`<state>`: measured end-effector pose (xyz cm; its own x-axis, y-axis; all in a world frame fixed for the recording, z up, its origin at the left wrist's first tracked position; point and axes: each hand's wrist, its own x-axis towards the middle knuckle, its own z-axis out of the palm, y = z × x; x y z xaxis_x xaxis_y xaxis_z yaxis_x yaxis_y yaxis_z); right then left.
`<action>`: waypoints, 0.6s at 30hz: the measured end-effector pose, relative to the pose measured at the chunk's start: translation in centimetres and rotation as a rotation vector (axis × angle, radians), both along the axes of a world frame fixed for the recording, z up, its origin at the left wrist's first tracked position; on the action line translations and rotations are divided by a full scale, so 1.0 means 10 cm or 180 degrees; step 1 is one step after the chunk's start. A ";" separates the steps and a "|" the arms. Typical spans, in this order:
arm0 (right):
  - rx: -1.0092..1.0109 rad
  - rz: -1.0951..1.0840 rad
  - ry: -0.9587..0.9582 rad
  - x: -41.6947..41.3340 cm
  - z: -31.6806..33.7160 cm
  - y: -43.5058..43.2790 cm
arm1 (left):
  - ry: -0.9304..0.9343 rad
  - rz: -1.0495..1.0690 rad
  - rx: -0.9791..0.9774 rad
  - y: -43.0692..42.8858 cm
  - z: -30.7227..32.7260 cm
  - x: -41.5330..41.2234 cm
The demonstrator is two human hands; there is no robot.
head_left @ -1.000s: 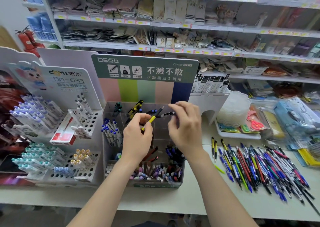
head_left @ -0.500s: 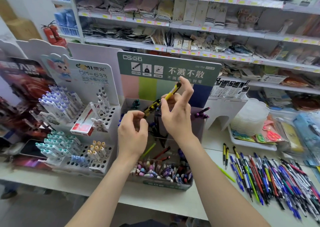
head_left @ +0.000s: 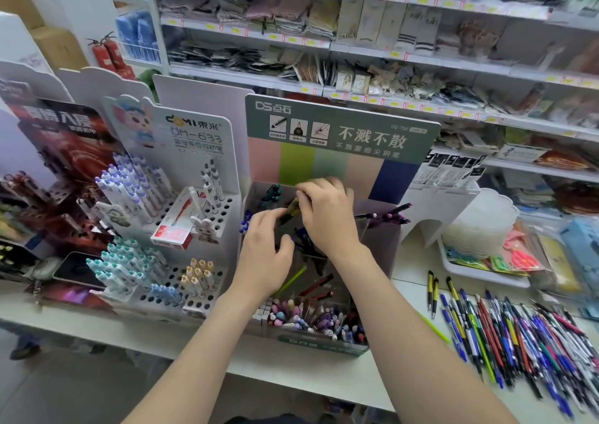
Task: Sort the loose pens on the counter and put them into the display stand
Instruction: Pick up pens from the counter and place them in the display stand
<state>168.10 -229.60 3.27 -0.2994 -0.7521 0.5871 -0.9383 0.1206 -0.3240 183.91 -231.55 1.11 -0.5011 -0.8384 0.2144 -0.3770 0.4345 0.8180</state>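
Observation:
Both hands are over the clear tiered display stand [head_left: 377, 239] with the green header card. My right hand [head_left: 327, 216] pinches a yellow-and-black pen [head_left: 291, 209] and holds it down in an upper back compartment. Just to its left and lower, my left hand [head_left: 264, 255] hovers with curled fingers touching the pen's lower end; whether it grips anything is hidden. The stand's front row holds several pastel and dark pens [head_left: 308, 321]. Several loose pens [head_left: 512, 333] lie in a spread on the white counter [head_left: 372, 378] at the right.
A white peg-hole stand [head_left: 181, 229] with blue, teal and beige pens and a red box stands at the left. A white tray [head_left: 486, 271] with a stack of clear lids sits at the back right. Store shelves rise behind the counter.
My right hand has come down from in front of the header card, bringing the yellow-and-black pen into the upper back compartment. The left hand stayed beside it. The view shifted left.

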 end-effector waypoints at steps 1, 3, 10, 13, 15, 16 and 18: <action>0.0088 -0.0022 0.0157 0.01 -0.02 0.03 | 0.0064 0.0065 -0.0027 0.02 -0.01 0.01; 0.0170 0.0150 0.0137 0.03 0.01 0.11 | 0.0181 0.0180 -0.0140 0.08 -0.05 0.02; -0.0459 0.0051 -0.1141 0.18 0.00 0.78 | 0.0139 -0.0071 -0.0707 0.38 -0.16 -0.02; -0.0245 -0.0152 -0.1821 0.19 -0.17 1.21 | -0.0131 -0.0751 -0.0289 0.61 -0.21 -0.13; -0.0116 -0.0454 -0.2447 0.12 -0.31 1.47 | -0.0566 -0.1257 -0.0090 0.79 -0.29 -0.23; -0.0062 -0.0662 -0.2797 0.07 -0.37 1.60 | -0.0773 -0.1467 -0.0017 0.88 -0.34 -0.28; 0.0012 -0.1119 -0.3391 -0.08 -0.53 1.87 | -0.1085 -0.1773 0.0146 1.08 -0.42 -0.38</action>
